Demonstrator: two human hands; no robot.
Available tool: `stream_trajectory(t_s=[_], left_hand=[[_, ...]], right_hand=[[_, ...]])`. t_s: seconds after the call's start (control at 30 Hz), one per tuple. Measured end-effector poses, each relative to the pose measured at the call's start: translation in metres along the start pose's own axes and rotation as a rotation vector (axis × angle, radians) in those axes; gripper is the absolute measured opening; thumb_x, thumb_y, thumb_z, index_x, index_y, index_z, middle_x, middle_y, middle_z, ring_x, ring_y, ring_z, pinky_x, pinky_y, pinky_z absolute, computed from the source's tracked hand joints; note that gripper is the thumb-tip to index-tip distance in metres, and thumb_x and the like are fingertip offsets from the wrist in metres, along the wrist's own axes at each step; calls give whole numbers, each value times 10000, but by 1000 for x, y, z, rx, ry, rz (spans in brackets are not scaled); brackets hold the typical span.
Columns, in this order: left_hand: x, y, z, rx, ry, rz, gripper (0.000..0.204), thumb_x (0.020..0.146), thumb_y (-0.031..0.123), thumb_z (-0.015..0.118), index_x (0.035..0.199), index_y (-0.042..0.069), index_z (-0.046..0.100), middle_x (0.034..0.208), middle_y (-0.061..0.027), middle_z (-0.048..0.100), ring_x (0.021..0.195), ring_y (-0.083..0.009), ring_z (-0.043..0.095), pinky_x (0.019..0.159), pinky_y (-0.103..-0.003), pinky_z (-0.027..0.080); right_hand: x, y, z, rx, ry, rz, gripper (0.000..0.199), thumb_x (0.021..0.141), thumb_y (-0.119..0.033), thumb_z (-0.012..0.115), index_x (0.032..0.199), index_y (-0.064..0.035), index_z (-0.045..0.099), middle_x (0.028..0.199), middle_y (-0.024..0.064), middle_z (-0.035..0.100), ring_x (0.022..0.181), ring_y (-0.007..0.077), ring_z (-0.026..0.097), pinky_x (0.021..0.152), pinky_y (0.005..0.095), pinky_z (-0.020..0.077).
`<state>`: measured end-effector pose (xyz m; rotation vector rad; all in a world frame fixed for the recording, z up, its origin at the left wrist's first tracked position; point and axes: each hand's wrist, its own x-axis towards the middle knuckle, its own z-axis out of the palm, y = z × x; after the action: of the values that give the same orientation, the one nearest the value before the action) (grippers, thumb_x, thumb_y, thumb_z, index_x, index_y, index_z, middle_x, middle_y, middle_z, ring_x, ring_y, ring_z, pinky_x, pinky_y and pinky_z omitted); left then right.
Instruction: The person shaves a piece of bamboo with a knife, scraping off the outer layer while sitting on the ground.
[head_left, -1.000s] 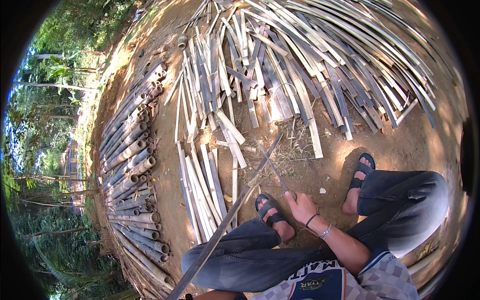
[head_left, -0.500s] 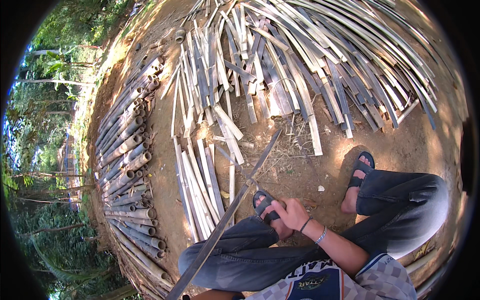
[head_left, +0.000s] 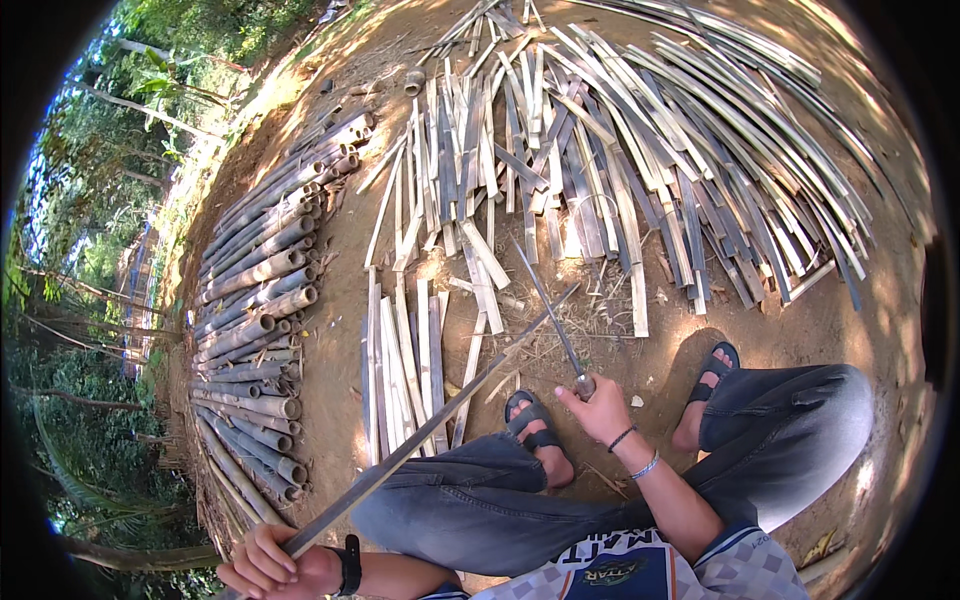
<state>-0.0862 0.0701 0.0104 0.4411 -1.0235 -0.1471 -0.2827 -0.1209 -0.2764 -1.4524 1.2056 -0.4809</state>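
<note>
At the lower left, my left hand (head_left: 280, 562) is wrapped around a long bamboo strip (head_left: 420, 462). The strip slants up and right across my left thigh, with its far tip over the litter of shavings in front of my feet. My right hand (head_left: 603, 412) grips the handle of a long-bladed knife (head_left: 556, 325) between my two sandalled feet. Its thin blade points away and a little left, passing close to the strip's far end; whether they touch I cannot tell.
Split bamboo strips (head_left: 690, 150) spread in a large pile ahead and to the right. A smaller bundle of strips (head_left: 400, 370) lies by my left foot. Whole bamboo poles (head_left: 265, 270) are stacked at the left, with trees beyond. Thin shavings (head_left: 590, 295) litter the dirt.
My left hand has come into view on the strip. My right hand has turned the knife, so its blade now points farther ahead, and the strip lies at a flatter slant. The whole view has shifted slightly.
</note>
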Motion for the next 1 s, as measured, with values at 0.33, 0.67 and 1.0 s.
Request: stream_trajectory(t_s=[0.33,0.67,1.0], left_hand=[[134,10,31,-39,-250,-152,465,966,501,383,727,105,425,459,7,412,344,-73,373,387,-224,339],[216,-67,69,-187,-410,-496,420,972,473,400,770,106,439,506,45,378,421,-69,429,488,-227,381],[191,-177,66,-46,-244,-602,450,943,536,418,780,122,482,521,51,424,448,-87,479,511,-252,443]], right_hand=[[-59,-113,-87,104,-17,-246,284,753,-227,749,885,-7,628,618,4,589,589,53,521,563,234,438],[-41,-157,-121,186,-122,-419,150,812,-130,706,879,-29,617,622,-70,528,546,3,434,487,193,332],[24,-107,-62,383,-299,-275,203,809,-176,735,892,-31,620,613,-42,548,482,28,455,435,208,353]])
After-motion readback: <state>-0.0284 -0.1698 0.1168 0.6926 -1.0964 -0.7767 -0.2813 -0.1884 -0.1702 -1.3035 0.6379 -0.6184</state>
